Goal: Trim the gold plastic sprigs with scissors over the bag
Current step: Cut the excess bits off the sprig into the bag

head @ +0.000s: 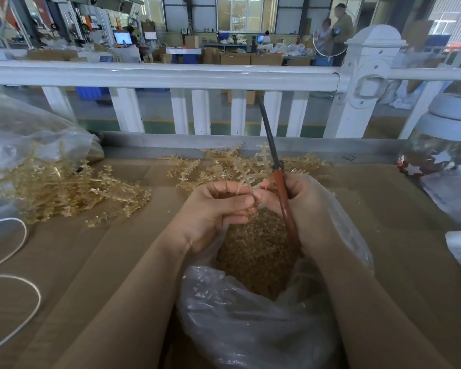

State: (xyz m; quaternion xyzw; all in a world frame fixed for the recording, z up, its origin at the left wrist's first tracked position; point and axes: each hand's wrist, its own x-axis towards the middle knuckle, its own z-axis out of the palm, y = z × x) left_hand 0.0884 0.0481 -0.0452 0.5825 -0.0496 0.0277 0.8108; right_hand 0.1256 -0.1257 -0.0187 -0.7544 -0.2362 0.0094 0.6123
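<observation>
My left hand (213, 209) pinches the stem of a gold plastic sprig (253, 166) that rises above both hands. My right hand (301, 201) grips the red-brown handles of the scissors (280, 182). Their dark blades are together and point up and away toward the railing. My right fingertips also touch the sprig stem beside my left thumb. Both hands hover over an open clear plastic bag (240, 323) filled with small gold trimmings (256, 251). More gold sprigs lie in a pile at the left (64, 190) and in another pile behind my hands (224, 166).
The work surface is brown cardboard (104, 257). A second clear bag (22, 134) lies at the far left, with a white cord (14, 262) looping below it. A glass jar with a white lid (442, 139) stands at the right. A white railing (171, 75) borders the back.
</observation>
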